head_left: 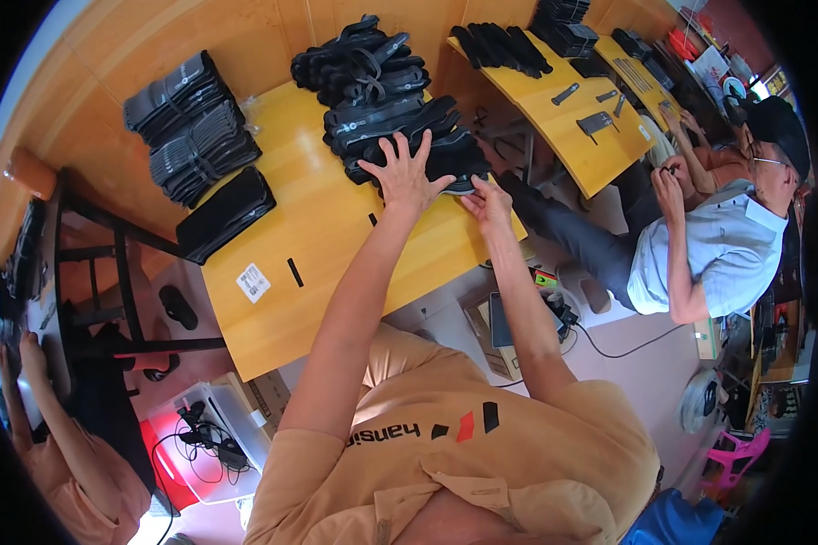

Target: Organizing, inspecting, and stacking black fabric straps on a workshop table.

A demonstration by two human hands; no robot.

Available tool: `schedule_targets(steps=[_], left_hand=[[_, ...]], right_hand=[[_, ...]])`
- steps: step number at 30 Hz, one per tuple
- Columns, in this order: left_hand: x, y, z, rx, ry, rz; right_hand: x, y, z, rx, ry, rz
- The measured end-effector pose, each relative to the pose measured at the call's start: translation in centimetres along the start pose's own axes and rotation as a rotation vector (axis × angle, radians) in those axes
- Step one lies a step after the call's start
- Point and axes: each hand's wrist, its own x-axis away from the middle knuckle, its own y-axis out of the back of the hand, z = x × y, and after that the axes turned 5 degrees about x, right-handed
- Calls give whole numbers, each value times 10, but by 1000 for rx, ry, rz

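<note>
Head view: left hand (404,175) lay spread flat atop a black pile (400,118) on the table (318,236); right hand (487,203) pinched the pile's near edge. Pieces looked light, floppy, best gripped at the edges

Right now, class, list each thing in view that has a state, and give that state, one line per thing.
Left hand: fingers spread, palm flat on the pile of black pieces.
Right hand: fingers at the pile's near edge, touching it.
Pile of black pieces: stacked loosely and unevenly on the wooden table.
Bundled black stacks: banded together, lying at the table's left end.
Small black strip: lying loose, apart from both hands.
</note>
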Motion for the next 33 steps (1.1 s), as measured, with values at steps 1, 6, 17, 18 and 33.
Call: schedule_targets(steps=[1, 6, 17, 18, 33], left_hand=[[0, -2, 0, -5, 12, -9], [-1, -6, -5, -17, 49, -7], [-7, -3, -11, -23, 123, 68], [-6, -2, -11, -35, 129, 81], [-7, -7, -7, -71, 99, 57]], right_hand=[[4, -1, 1, 1, 0, 2], [12, 3, 0, 86, 5, -42], [33, 3, 0, 130, 96, -20], [38, 3, -2, 111, 91, 0], [96, 11, 4, 124, 422, -89]])
